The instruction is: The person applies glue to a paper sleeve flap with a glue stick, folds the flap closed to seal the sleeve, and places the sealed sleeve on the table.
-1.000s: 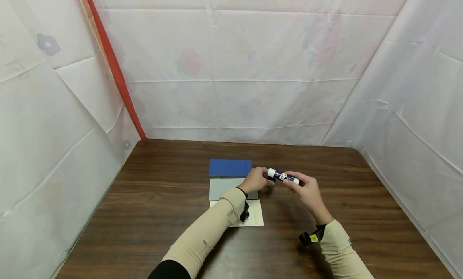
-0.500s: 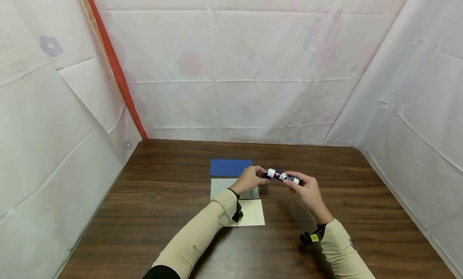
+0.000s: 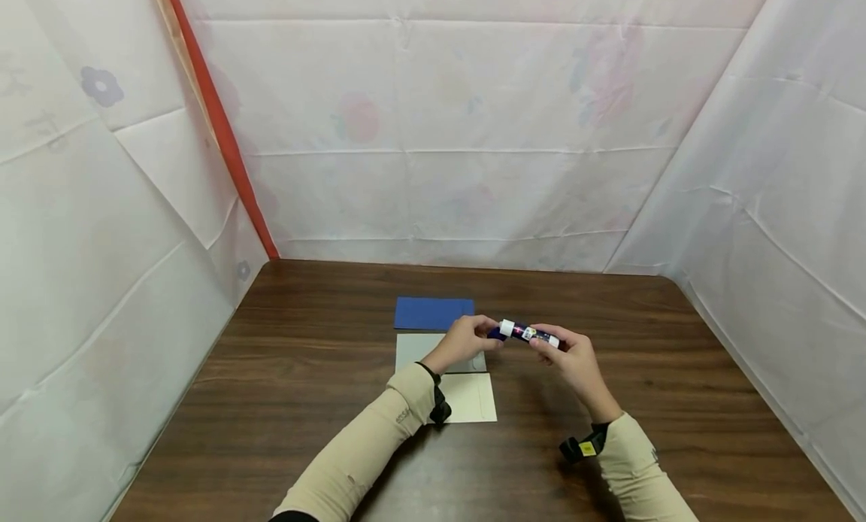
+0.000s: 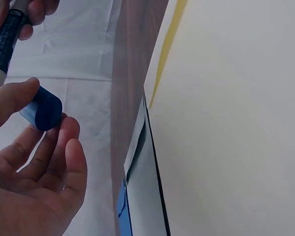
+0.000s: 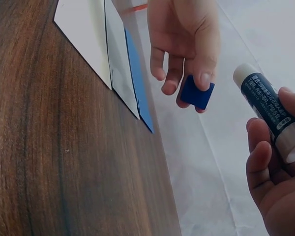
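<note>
My right hand grips a glue stick by its lower half; its dark label and white ends show. The stick's uncovered white top points toward my left hand. Between thumb and fingers, my left hand pinches the blue cap, which is off the stick and a short gap away in the right wrist view. Both hands are held above the table, the left one over the grey envelope.
A blue envelope lies behind the grey one, and a cream envelope lies in front of it, all lined up on the brown wooden table. White sheeting hangs round the back and sides.
My left hand, with the cap, has drifted a little left and then slightly down toward the near side. The right hand keeps the glue stick in nearly the same place, turned slightly flatter.
</note>
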A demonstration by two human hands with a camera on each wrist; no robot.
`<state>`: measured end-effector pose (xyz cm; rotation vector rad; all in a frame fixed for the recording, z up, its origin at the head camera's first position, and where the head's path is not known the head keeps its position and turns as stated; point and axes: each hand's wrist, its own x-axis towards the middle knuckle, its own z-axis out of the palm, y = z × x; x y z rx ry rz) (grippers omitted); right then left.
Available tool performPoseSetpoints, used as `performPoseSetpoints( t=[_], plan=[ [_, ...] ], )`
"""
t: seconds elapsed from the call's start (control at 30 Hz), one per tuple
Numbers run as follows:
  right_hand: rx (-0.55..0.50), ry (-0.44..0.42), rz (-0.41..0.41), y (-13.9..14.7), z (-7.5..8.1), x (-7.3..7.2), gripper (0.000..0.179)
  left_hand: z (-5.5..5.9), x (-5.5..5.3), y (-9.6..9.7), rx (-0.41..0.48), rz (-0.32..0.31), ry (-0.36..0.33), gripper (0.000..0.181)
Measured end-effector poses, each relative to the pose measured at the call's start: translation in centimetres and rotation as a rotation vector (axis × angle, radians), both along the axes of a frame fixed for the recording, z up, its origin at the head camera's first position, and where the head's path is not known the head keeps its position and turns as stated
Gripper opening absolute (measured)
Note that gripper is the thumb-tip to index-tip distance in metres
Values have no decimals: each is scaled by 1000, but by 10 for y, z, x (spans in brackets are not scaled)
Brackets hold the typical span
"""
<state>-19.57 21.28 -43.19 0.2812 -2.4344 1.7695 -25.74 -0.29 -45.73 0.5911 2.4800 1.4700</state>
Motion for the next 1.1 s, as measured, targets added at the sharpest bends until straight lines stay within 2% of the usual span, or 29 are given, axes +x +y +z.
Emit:
performPoseSetpoints(
  t=[0.33,0.7,1.1],
  plan=[
    [-14,10,23,-1,1,2,28,3,6,-6,36,16,0,30],
    [29,-10,76,-3,-7,3,26,5,19,-25,41,-14,-7,29],
    [69,-70,127,-4,-12,5,26,6,30,-32,57,-47,17,28]
  ],
)
